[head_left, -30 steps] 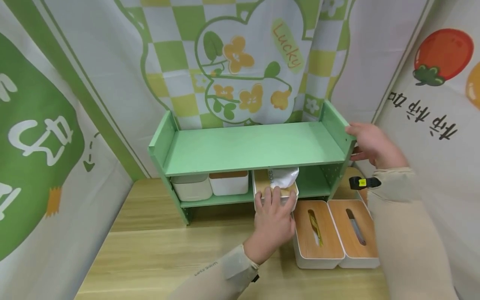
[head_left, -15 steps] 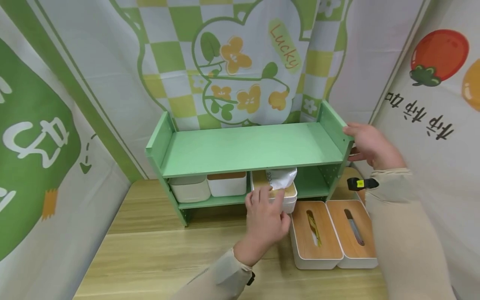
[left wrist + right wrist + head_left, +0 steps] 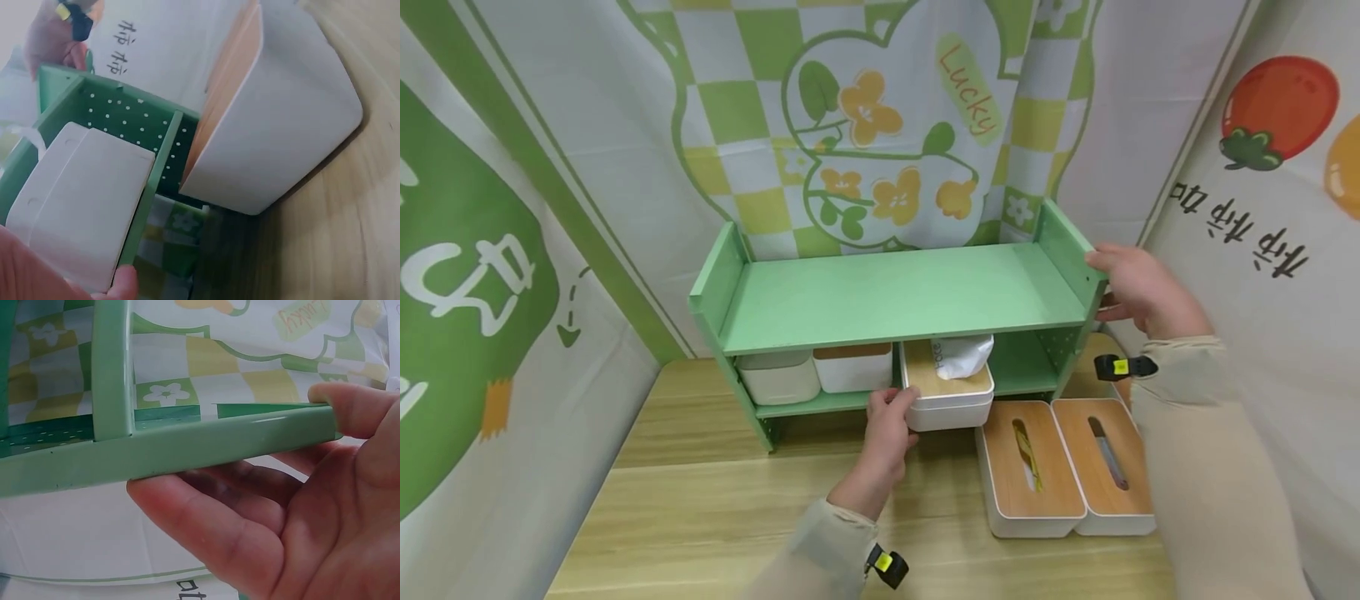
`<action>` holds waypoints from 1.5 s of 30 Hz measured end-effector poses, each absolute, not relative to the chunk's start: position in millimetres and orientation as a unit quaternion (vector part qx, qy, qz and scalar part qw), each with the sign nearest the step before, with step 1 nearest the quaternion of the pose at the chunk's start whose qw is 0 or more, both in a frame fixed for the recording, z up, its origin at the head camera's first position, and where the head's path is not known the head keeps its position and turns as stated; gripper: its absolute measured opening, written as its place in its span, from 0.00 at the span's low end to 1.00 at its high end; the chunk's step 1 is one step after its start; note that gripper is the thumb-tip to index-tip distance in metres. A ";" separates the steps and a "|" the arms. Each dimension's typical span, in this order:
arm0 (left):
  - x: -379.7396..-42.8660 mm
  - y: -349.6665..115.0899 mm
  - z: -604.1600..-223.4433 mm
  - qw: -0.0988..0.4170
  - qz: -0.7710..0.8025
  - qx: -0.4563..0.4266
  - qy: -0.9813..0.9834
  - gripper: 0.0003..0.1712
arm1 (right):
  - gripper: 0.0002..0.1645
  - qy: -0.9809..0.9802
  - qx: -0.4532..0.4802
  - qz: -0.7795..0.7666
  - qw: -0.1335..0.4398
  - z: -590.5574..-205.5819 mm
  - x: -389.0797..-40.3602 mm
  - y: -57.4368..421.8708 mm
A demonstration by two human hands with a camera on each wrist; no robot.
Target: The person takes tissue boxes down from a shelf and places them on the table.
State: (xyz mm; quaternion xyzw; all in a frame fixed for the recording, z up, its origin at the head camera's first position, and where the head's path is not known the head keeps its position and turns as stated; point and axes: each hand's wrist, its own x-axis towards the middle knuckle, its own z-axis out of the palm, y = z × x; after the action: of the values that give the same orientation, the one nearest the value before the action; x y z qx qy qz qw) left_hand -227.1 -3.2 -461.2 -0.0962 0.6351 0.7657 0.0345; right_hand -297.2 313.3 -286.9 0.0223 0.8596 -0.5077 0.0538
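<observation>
A white storage box with a wood-coloured lid juts out over the front of the lower tier of a green shelf. A white packet with printed letters lies on the lid. My left hand grips the box at its front left corner, one fingertip at the lid's edge and other fingers lower down. In the left wrist view, fingertips show beside the box's lower edge. My right hand holds the shelf's right side panel, thumb on one face and fingers on the other.
On the lower tier's left stand a cream box and a white box. Two white boxes with slotted wooden lids, a left one and a right one, stand on the wooden table, right of the jutting box.
My left hand has gone from the top front of the lidded box to its front left corner. The box now juts slightly further forward. My right hand keeps its hold on the shelf.
</observation>
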 end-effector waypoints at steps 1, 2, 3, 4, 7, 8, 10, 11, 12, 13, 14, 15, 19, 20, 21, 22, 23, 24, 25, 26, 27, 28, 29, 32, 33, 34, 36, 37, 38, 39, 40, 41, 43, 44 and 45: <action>-228.7 -4.4 -461.9 0.056 0.779 -0.100 0.617 0.32 | 0.41 0.859 0.022 -0.509 0.053 -287.2 -297.0 313.4; -230.1 -5.6 -462.1 0.074 0.789 -0.101 0.602 0.34 | 0.42 0.859 0.021 -0.509 0.053 -287.4 -296.8 314.0; -231.6 -6.9 -462.1 0.086 0.795 -0.100 0.592 0.35 | 0.42 0.859 0.022 -0.509 0.053 -287.6 -296.5 314.5; -232.9 -8.3 -462.6 0.095 0.800 -0.095 0.585 0.36 | 0.42 0.859 0.022 -0.509 0.052 -287.6 -296.1 314.8; -233.9 -12.9 -462.3 0.115 0.801 -0.086 0.582 0.37 | 0.42 0.858 0.026 -0.510 0.053 -287.6 -295.5 315.1; -233.2 -14.5 -462.4 0.121 0.799 -0.085 0.584 0.37 | 0.42 0.859 0.027 -0.509 0.054 -287.6 -295.5 314.8; -231.4 -17.2 -462.7 0.134 0.793 -0.085 0.588 0.36 | 0.42 0.859 0.028 -0.509 0.057 -287.6 -295.9 314.0; -230.9 -18.2 -462.3 0.142 0.791 -0.085 0.589 0.36 | 0.42 0.859 0.027 -0.508 0.058 -287.4 -296.1 313.7; -231.0 -19.0 -462.1 0.151 0.789 -0.084 0.590 0.36 | 0.42 0.859 0.026 -0.509 0.059 -287.0 -296.3 313.4; -231.9 -19.5 -461.6 0.158 0.788 -0.081 0.589 0.36 | 0.42 0.858 0.024 -0.509 0.060 -286.4 -296.5 313.8; -233.5 -19.8 -460.8 0.161 0.789 -0.073 0.589 0.36 | 0.42 0.859 0.022 -0.508 0.059 -285.9 -296.9 314.3; -236.0 -20.0 -459.8 0.164 0.788 -0.067 0.589 0.36 | 0.42 0.859 0.021 -0.508 0.058 -285.1 -297.0 314.5; -247.9 -22.6 -455.7 0.182 0.784 -0.058 0.590 0.33 | 0.43 0.860 0.019 -0.507 0.057 -283.5 -297.9 313.0; -250.1 -23.9 -454.7 0.190 0.782 -0.061 0.590 0.32 | 0.42 0.860 0.019 -0.506 0.057 -283.5 -298.1 312.0; -251.6 -25.5 -453.8 0.201 0.780 -0.066 0.589 0.31 | 0.42 0.860 0.020 -0.506 0.057 -283.6 -298.3 311.1; -252.5 -27.3 -452.9 0.209 0.778 -0.070 0.589 0.31 | 0.42 0.860 0.021 -0.506 0.057 -283.8 -298.5 310.4; -253.0 -29.0 -451.9 0.217 0.776 -0.075 0.588 0.31 | 0.42 0.860 0.021 -0.506 0.056 -283.9 -298.5 310.2; -253.1 -30.8 -451.0 0.224 0.774 -0.079 0.587 0.31 | 0.42 0.860 0.021 -0.507 0.057 -284.0 -298.5 310.2; -252.9 -32.7 -450.2 0.229 0.772 -0.081 0.587 0.30 | 0.42 0.861 0.021 -0.506 0.056 -284.1 -298.4 310.2; -252.6 -34.6 -449.8 0.234 0.771 -0.081 0.587 0.29 | 0.41 0.862 0.021 -0.504 0.054 -284.2 -298.3 310.0; -252.0 -36.4 -449.7 0.238 0.768 -0.079 0.589 0.29 | 0.41 0.863 0.021 -0.503 0.052 -284.2 -298.0 310.2; -251.3 -38.4 -449.9 0.239 0.765 -0.076 0.593 0.27 | 0.41 0.863 0.021 -0.502 0.051 -284.1 -297.8 310.4; -250.3 -40.4 -450.4 0.242 0.764 -0.071 0.594 0.26 | 0.41 0.864 0.021 -0.501 0.050 -284.1 -297.6 310.5; -245.8 -47.2 -454.4 0.248 0.756 -0.046 0.604 0.22 | 0.41 0.865 0.022 -0.499 0.051 -284.2 -297.5 310.6; -243.7 -49.8 -455.8 0.249 0.753 -0.037 0.608 0.22 | 0.41 0.864 0.023 -0.501 0.053 -284.4 -297.7 310.9; -241.3 -52.5 -456.8 0.251 0.748 -0.029 0.613 0.22 | 0.41 0.862 0.023 -0.503 0.055 -284.8 -297.9 311.1; -235.9 -58.2 -458.0 0.258 0.738 -0.016 0.623 0.24 | 0.41 0.860 0.023 -0.506 0.059 -285.8 -298.5 311.6; -233.0 -61.2 -458.2 0.261 0.732 -0.013 0.629 0.25 | 0.41 0.859 0.023 -0.508 0.061 -286.2 -298.6 311.9; -229.7 -64.4 -457.5 0.264 0.727 -0.011 0.633 0.27 | 0.41 0.858 0.023 -0.509 0.062 -286.6 -298.6 312.2; -226.5 -67.5 -456.5 0.267 0.722 -0.009 0.638 0.29 | 0.41 0.857 0.023 -0.511 0.063 -286.7 -298.5 312.5; -223.1 -70.7 -455.3 0.269 0.716 -0.007 0.644 0.31 | 0.41 0.856 0.024 -0.512 0.063 -286.7 -298.3 312.5; -219.9 -73.9 -454.4 0.272 0.710 -0.005 0.649 0.33 | 0.41 0.856 0.025 -0.512 0.063 -286.6 -298.0 312.4; -212.7 -80.4 -452.0 0.279 0.700 -0.003 0.658 0.38 | 0.41 0.857 0.025 -0.512 0.061 -286.1 -297.2 312.3; -208.9 -83.7 -450.9 0.281 0.694 -0.003 0.663 0.39 | 0.41 0.858 0.025 -0.510 0.059 -286.0 -296.8 312.4; -205.1 -87.0 -450.0 0.283 0.690 -0.002 0.666 0.41 | 0.41 0.859 0.025 -0.509 0.058 -285.9 -296.3 312.5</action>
State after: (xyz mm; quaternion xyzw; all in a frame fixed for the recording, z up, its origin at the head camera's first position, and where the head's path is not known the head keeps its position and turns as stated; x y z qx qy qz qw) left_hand -205.1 -87.0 -450.0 -0.0022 0.6663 0.6898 0.2832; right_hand -296.3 312.5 -285.9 0.0246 0.8587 -0.5086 0.0581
